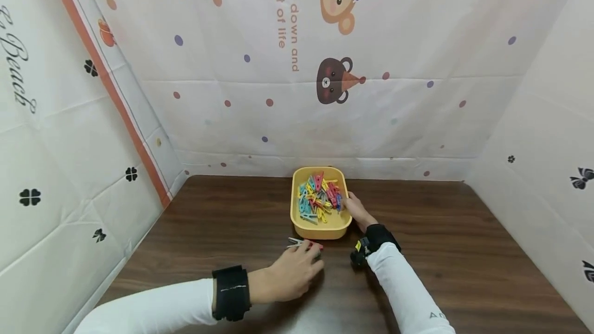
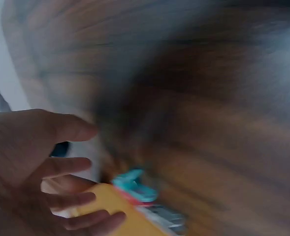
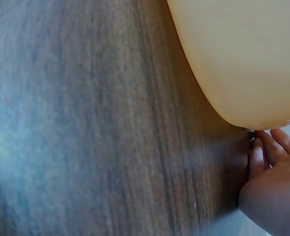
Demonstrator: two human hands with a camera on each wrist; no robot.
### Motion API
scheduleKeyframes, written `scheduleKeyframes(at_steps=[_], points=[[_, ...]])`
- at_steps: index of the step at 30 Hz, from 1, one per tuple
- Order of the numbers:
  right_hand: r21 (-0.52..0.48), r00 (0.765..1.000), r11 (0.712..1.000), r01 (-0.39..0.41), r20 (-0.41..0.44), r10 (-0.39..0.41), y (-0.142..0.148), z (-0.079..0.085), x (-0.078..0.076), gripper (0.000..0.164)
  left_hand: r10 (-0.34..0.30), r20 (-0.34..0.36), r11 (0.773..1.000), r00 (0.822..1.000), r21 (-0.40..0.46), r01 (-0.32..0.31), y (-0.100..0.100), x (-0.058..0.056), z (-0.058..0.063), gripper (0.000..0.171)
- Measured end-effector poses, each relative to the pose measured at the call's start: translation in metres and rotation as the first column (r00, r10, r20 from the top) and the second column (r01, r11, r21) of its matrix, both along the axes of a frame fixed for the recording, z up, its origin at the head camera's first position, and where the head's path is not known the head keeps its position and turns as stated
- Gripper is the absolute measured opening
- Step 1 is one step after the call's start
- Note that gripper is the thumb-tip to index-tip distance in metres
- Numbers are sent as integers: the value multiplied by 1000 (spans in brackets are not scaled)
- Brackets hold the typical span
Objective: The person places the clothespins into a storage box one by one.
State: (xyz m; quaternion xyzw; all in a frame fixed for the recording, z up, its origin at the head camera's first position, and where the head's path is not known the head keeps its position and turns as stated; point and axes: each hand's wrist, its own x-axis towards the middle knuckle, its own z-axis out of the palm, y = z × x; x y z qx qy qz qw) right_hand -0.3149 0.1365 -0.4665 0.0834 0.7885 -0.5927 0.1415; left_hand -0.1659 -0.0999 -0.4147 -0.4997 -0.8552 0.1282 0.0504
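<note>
A yellow plastic basin (image 1: 320, 232) with several coloured clothespins (image 1: 319, 197) inside stands on the table. My right hand (image 1: 358, 211) holds its right side, with a digit over the rim; in the right wrist view the other fingers (image 3: 270, 147) lie against the outer wall. My left hand (image 1: 290, 274) is low over the table in front of the basin, fingers loosely bent and apart. Close by its fingertips are a grey clothespin (image 1: 294, 241), a red clothespin (image 1: 317, 245) and, clearer in the left wrist view, a teal clothespin (image 2: 135, 186). Nothing shows between the left fingers.
The dark wood-grain table (image 1: 223, 220) runs back to a printed white cloth (image 1: 260, 117) hung behind it. Further cloth panels (image 1: 83, 169) enclose the left and right sides. Both wrists wear black straps (image 1: 231, 293).
</note>
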Motion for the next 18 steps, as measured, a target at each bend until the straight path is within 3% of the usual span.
scheduleKeyframes(at_steps=[4, 9, 14, 16, 18], points=[[0, 1000, 1000, -9, 21, 9, -1, -1, 1, 73, 74, 101, 997, 992, 18, -76, -8, 2, -14, 29], [7, 1000, 1000, -7, 9, 7, -1, 0, 1, 73, 112, 138, 989, 984, 84, -124, -4, 0, -17, 24], [1, 1000, 1000, -4, -3, 4, 0, 2, 1, 72, 178, 268, 958, 947, 173, -229, -2, -11, -15, 29], [5, 1000, 1000, 0, -6, 0, -1, 0, 1, 72, 186, 322, 953, 928, 170, -250, -3, -13, -15, 33], [11, 1000, 1000, -3, -10, 3, -2, -2, 0, 71, 185, 340, 952, 922, 171, -255, -4, -13, -12, 29]])
